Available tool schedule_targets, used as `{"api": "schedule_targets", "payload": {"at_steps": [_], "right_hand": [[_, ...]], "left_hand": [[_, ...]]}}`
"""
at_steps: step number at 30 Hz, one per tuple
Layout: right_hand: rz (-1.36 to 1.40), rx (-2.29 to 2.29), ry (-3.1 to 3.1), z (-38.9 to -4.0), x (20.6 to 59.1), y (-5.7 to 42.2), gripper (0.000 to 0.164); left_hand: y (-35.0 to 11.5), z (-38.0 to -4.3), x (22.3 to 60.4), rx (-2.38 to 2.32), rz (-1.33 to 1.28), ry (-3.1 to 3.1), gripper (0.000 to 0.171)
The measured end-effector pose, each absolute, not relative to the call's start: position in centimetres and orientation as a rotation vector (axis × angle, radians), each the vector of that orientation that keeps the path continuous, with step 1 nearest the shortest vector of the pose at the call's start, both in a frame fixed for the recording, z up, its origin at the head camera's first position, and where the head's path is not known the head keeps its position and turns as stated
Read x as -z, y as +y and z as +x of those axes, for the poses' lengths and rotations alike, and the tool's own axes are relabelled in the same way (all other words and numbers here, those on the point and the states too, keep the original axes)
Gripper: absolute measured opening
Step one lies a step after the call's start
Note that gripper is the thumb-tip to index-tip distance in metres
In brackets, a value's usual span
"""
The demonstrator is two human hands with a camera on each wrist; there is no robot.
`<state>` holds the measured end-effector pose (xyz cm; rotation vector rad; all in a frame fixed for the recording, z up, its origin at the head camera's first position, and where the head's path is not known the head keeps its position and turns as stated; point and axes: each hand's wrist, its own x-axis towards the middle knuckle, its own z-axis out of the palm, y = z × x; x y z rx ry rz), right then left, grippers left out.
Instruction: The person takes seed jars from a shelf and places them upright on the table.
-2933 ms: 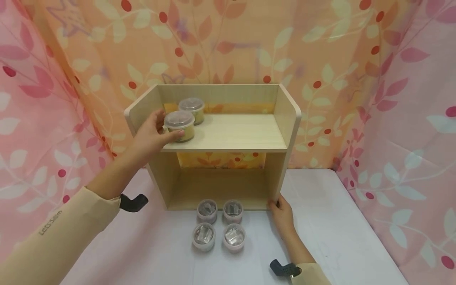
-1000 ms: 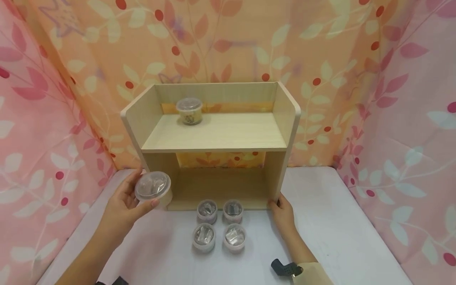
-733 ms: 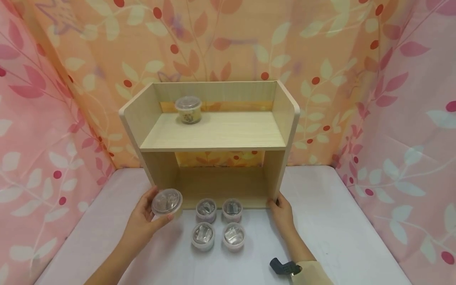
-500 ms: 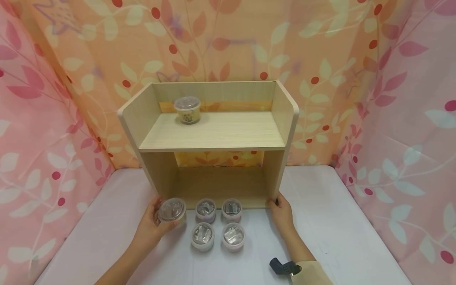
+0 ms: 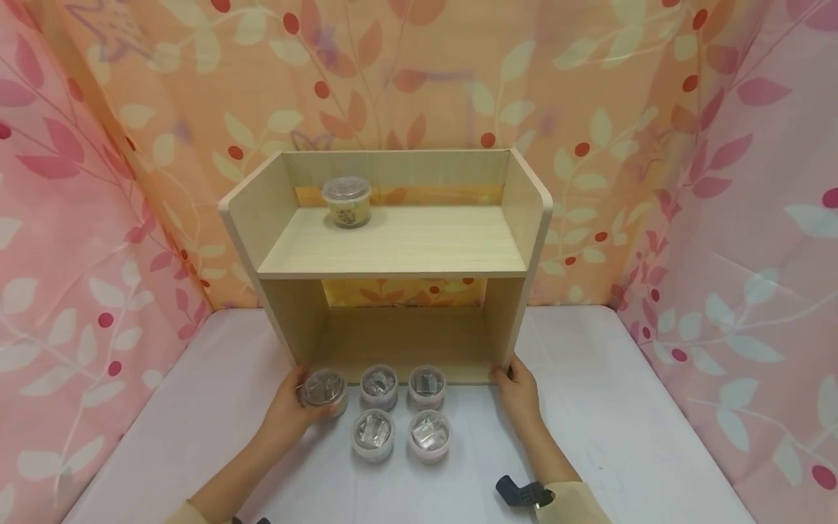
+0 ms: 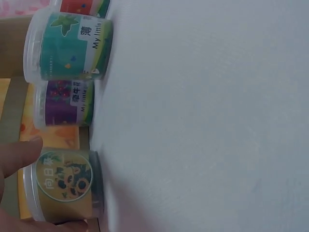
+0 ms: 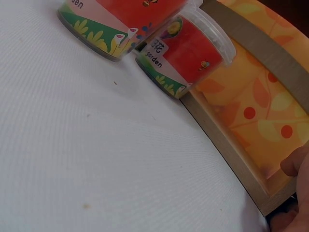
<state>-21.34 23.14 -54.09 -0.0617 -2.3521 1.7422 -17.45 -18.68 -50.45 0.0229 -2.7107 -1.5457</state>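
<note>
My left hand [image 5: 288, 411] holds a clear-lidded plastic tub [image 5: 325, 393] between thumb and fingers, at the front left corner of the wooden shelf [image 5: 393, 275]. In the left wrist view that tub [image 6: 67, 183] shows a yellow sunflower label, its base right at the white cloth. My right hand [image 5: 519, 397] grips the lower front corner of the shelf's right side panel. Beside the held tub stand a purple-labelled tub [image 6: 67, 104] and a teal-labelled tub [image 6: 72, 46]. Two red-labelled tubs, the nearer [image 7: 130, 21] and the farther [image 7: 186, 50], show in the right wrist view.
Another yellow tub [image 5: 347, 204] stands on the upper shelf board, towards the left. The lower compartment [image 5: 406, 335] opens behind the row of tubs. White cloth [image 5: 589, 407] covers the table; floral curtains [image 5: 740, 218] enclose the back and sides.
My left hand has taken the front yellow tub off the upper board and brought it down to the table, left of the other tubs. The right hand has stayed on the shelf corner.
</note>
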Motion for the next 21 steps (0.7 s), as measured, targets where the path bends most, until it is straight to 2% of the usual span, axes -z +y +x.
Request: {"api": "schedule_targets", "payload": {"at_steps": [7,12,17,21], "right_hand": [[-0.054,-1.732,-2.346,-21.3,54.2,23.1,0.048],[-0.057,-1.728,-2.339,-21.4,54.2,23.2,0.048],[-0.051,-1.765,-2.338,-21.3,54.2,23.0,0.05],[-0.048,-1.75,-2.331,-21.4,54.1,23.1,0.05]], "left_hand": [[-18.8,-18.0,50.8,1.453,-0.03,-2.762,0.096],[-18.7,-17.6,50.4,1.438,-0.037,-2.797,0.1],[-18.9,-16.3,48.3,1.451,-0.071,-2.771,0.097],[-18.8,-15.6,45.2,1.4,-0.118,-2.694,0.083]]}}
